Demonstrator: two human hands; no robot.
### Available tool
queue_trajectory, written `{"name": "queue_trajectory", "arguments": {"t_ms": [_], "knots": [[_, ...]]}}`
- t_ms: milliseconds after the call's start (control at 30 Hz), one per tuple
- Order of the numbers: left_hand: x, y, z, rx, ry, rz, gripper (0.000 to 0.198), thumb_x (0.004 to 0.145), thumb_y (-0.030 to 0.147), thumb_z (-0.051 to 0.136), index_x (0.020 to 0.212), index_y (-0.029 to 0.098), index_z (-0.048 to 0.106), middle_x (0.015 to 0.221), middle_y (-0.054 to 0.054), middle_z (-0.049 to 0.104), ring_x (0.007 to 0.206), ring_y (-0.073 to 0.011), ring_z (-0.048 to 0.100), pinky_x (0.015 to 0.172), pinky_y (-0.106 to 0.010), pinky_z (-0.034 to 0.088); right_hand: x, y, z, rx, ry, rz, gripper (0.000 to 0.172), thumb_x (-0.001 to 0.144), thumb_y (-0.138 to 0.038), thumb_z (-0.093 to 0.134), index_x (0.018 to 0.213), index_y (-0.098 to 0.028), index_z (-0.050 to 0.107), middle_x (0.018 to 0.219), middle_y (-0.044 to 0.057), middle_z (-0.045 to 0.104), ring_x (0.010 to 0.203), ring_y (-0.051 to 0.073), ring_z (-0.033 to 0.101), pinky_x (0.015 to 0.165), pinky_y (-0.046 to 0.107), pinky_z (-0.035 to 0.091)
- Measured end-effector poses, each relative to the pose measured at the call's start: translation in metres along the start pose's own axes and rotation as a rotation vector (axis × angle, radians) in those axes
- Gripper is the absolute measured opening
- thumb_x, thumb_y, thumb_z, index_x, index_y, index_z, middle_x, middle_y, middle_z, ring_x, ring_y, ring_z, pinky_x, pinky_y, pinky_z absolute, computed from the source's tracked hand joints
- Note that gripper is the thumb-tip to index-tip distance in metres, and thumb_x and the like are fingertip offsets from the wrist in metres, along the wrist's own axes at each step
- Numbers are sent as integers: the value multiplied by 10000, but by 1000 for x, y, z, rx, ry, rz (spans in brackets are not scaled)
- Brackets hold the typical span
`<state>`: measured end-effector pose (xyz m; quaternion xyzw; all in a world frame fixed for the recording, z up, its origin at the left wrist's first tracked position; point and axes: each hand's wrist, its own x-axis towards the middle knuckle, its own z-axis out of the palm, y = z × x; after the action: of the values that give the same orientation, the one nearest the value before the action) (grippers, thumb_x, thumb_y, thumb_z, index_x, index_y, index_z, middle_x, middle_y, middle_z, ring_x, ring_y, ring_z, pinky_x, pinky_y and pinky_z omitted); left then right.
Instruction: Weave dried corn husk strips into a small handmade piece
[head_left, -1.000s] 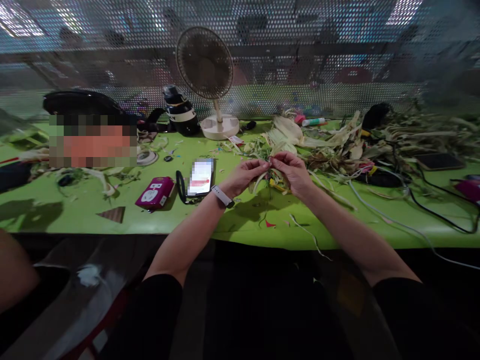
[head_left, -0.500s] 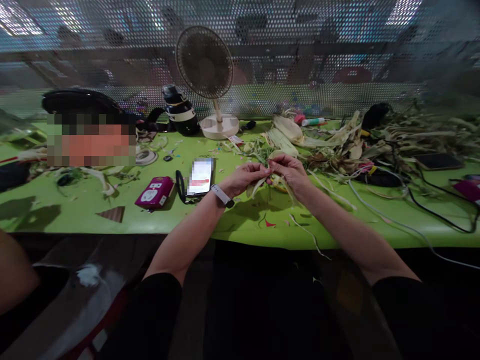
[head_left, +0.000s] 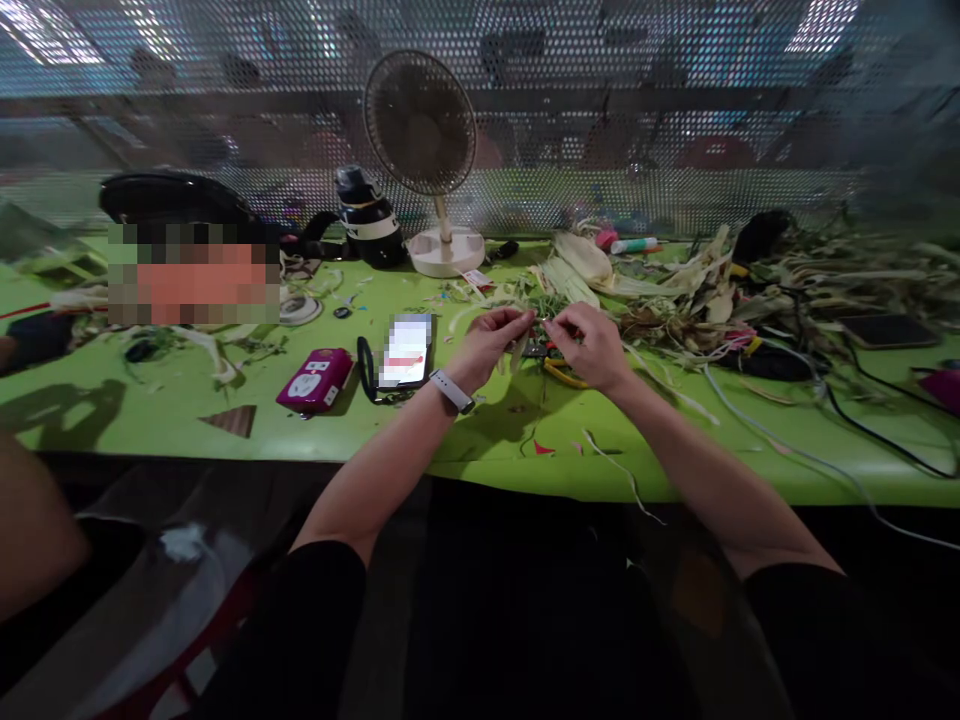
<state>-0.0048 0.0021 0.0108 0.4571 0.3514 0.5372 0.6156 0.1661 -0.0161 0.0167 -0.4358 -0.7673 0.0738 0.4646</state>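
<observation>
Hands just parted slightly mid-frame, left hand (head_left: 491,348) pinching pale strip (head_left: 517,354), right hand (head_left: 594,345) curled, hold unclear, yellow-handled tool (head_left: 564,375) below, strip work apparently ongoing.

Over the green table (head_left: 480,440) we see the left hand (head_left: 491,345) pinching a pale strip (head_left: 517,354), with the right hand (head_left: 592,345) just beside it, though we cannot tell whether its curled fingers hold anything. Below them we spot yellow handles (head_left: 566,374), and to their right a heap of dried husks (head_left: 675,285). Leftward we find a lit phone (head_left: 409,352), a magenta case (head_left: 319,382), a dark bottle (head_left: 369,225) and a fan (head_left: 420,122).
</observation>
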Motion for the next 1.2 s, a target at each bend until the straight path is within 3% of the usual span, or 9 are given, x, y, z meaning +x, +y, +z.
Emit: {"name": "queue_trajectory", "arguments": {"t_ms": [267,367,467,600,733,800,967,1067,1200], "knots": [[-4,5,4,-335,-25,-201,59,771,92,685,722,118,665,591,10,629,488,-38,516,475,-151,382,3,17,11,244,-158,121,451,858,-635,494,724,-205,512,676,5,519,655,149,460,636,296,382],[-5,0,7,-408,-82,-252,63,748,50,665,728,110,666,585,12,616,478,-29,490,454,-145,347,2,21,18,274,-178,133,454,842,-635,496,670,-217,451,642,-8,466,644,144,423,631,291,366],[-5,-3,9,-400,-80,-286,59,761,71,667,759,127,687,607,12,638,496,-41,506,505,-171,395,0,24,22,297,-166,164,405,838,-583,516,669,-222,444,640,-12,457,645,146,426,637,293,372],[-5,-2,8,-323,9,-244,33,771,133,719,760,163,707,697,19,697,558,-54,566,585,-189,456,0,18,12,231,-31,186,243,832,-460,544,787,-221,530,740,18,549,693,166,493,692,321,429],[-6,1,8,-227,20,-202,46,747,177,765,775,160,732,710,4,713,587,-65,603,594,-194,462,-2,0,-4,-25,180,26,138,784,-323,584,883,-227,576,882,67,588,832,218,543,798,381,454],[-7,1,8,-222,25,-169,47,746,183,766,773,155,741,709,1,713,610,-70,617,625,-202,471,-5,-7,-5,-95,108,-27,96,818,-317,549,817,-223,572,815,58,580,796,212,539,781,372,450],[-6,-1,11,-271,83,-117,26,754,162,750,736,155,734,728,3,719,679,-84,647,708,-226,491,-9,-5,9,-120,-91,8,240,866,-387,529,697,-217,536,729,53,598,708,192,525,683,332,417],[-5,-4,11,-273,77,-111,32,764,140,733,739,160,729,760,0,731,738,-95,665,740,-225,497,-9,0,13,-26,-69,23,206,878,-349,507,723,-217,542,752,50,623,705,181,541,673,316,420],[-5,-4,11,-244,75,-129,29,766,146,731,750,170,733,777,-4,739,766,-103,673,766,-230,498,-7,1,9,-43,18,87,240,838,-437,590,760,-220,527,760,34,616,690,172,549,671,317,435]]}}
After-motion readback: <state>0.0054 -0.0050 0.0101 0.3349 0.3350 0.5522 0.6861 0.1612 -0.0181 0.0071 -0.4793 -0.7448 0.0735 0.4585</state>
